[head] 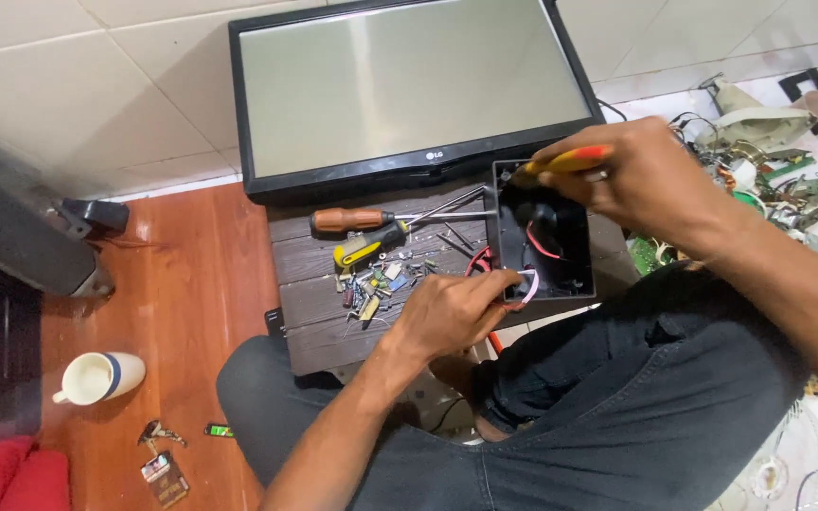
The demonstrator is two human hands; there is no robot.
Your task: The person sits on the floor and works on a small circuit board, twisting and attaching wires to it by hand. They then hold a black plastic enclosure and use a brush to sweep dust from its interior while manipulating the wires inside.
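A person's left hand (pixel 452 308) gripped the near edge of an open black plastic casing (pixel 543 232) (steadying it on the counter (pixel 310 322)), while the right hand (pixel 631 175), above it, clasped a yellow-handled screwdriver (pixel 570 159) aimed inside.

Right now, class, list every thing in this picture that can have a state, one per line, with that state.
Flat-screen monitor: screen dark, lying face up.
Black plastic casing: open, wires showing inside.
Left hand: gripping the casing's edge.
Right hand: closed on yellow-handled screwdriver.
Orange-handled screwdriver: lying unused.
White mug: on its side.
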